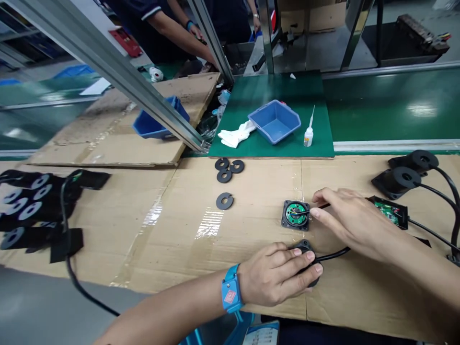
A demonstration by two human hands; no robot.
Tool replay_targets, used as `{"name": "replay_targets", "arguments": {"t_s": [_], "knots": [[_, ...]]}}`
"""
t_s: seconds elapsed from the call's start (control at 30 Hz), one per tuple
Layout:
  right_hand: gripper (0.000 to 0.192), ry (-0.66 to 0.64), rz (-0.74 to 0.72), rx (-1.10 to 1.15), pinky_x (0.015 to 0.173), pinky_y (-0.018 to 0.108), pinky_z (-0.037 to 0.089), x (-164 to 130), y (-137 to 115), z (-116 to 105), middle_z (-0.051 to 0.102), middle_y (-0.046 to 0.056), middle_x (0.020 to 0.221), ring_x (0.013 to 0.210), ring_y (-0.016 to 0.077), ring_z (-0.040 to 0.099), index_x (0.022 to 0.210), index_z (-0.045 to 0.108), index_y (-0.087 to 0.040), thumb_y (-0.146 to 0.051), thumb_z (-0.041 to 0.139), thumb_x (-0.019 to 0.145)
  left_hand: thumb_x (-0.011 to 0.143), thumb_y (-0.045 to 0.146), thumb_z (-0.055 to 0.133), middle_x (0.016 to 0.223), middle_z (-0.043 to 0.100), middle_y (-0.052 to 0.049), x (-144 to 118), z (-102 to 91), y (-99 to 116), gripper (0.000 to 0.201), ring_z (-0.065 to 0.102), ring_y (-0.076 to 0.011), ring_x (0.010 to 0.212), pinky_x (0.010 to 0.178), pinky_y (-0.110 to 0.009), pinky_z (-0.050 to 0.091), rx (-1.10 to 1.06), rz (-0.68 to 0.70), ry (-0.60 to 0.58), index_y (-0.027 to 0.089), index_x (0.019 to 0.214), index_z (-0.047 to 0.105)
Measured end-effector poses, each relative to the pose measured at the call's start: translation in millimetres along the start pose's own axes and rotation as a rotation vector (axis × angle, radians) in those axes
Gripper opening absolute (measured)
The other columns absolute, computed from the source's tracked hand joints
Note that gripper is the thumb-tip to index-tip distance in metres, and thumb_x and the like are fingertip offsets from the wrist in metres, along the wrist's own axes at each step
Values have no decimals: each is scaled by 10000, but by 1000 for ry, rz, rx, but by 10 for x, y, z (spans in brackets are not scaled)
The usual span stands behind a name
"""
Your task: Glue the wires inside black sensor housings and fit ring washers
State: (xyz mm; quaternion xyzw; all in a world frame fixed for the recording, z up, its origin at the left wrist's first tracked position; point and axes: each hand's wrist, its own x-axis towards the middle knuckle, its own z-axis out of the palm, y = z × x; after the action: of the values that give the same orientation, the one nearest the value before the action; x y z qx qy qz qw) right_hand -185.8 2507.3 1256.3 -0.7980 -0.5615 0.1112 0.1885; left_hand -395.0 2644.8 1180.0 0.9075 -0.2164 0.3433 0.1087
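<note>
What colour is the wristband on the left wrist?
Blue, with a small red patch; the wristband shows clearly in the head view.

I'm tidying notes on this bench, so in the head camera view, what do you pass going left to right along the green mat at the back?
White cloth → blue tray → small glue bottle.

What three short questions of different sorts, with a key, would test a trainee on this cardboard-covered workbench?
1. True or false: the left hand lies on a black cabled part.
2. How many black washer rings lie loose on the cardboard?
3. What stands right of the blue tray: A a glue bottle, B a hammer, C a mug?

Key
1. True.
2. Four: three clustered, one apart.
3. A, the glue bottle. The right hand holds a thin tool at the round circuit board module.
</note>
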Motion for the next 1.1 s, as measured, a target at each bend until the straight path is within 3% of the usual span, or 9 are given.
{"name": "replay_targets", "arguments": {"t_s": [0.1, 0.2, 0.3, 0.5, 0.63, 0.73, 0.93, 1.1], "knots": [[180, -60, 54, -101, 681, 384, 469, 120, -94, 75, 731, 6, 920, 811, 254, 718, 1022, 546, -237, -416, 536, 1011, 959, 371, 719, 1165, 779, -28, 17, 4, 0, 315, 626, -160, 1009, 874, -263, 556, -16, -9, 22, 181, 1209, 740], [137, 114, -107, -306, 677, 367, 434, 153, -214, 99, 665, -11, 772, 744, 239, 686, 860, 543, -231, -298, 653, 907, 929, 311, 747, 1173, 779, -29, 25, 1, 27, 312, 628, -156, 936, 825, -264, 577, -19, -38, 29, 181, 1212, 745], [140, 216, -201, -464, 657, 368, 391, 203, -335, 80, 601, -15, 669, 678, 234, 654, 773, 554, -237, -231, 648, 877, 902, 259, 752, 1159, 781, -57, 29, 7, 53, 323, 634, -166, 924, 773, -270, 589, -43, -51, 34, 147, 1205, 752], [159, 90, -196, -570, 645, 365, 354, 381, -485, 89, 601, 24, 658, 667, 236, 632, 731, 582, -223, -117, 593, 848, 892, 238, 745, 1126, 778, -92, 50, 37, 53, 321, 637, -172, 909, 691, -267, 592, -66, -26, 72, 110, 1186, 756], [91, 7, -190, -521, 707, 394, 379, 408, -409, 69, 633, 72, 809, 795, 285, 627, 895, 646, -197, -158, 564, 894, 929, 216, 707, 1138, 775, -81, 79, 13, 36, 262, 635, -154, 896, 687, -255, 593, -71, -52, 73, 123, 1168, 759], [205, -1, -246, -396, 715, 398, 367, 374, -319, 62, 627, 85, 915, 838, 277, 578, 1031, 670, -191, -136, 504, 924, 950, 231, 692, 1146, 776, -68, 97, -6, 29, 241, 635, -143, 902, 716, -245, 601, -67, -56, 80, 135, 1160, 760], [237, 35, -361, -401, 690, 397, 334, 310, -289, 158, 598, 83, 897, 789, 248, 456, 946, 698, -198, -77, 496, 919, 968, 234, 668, 1155, 773, -65, 102, -3, 42, 228, 635, -144, 925, 768, -250, 610, -58, -70, 51, 154, 1163, 755], [332, -29, -337, -188, 771, 407, 401, 208, -166, 80, 592, 88, 1017, 875, 243, 474, 1129, 678, -190, -62, 455, 919, 984, 250, 651, 1176, 772, -65, 67, -27, 57, 240, 636, -143, 934, 759, -253, 600, -57, -78, 33, 158, 1183, 749]]}}
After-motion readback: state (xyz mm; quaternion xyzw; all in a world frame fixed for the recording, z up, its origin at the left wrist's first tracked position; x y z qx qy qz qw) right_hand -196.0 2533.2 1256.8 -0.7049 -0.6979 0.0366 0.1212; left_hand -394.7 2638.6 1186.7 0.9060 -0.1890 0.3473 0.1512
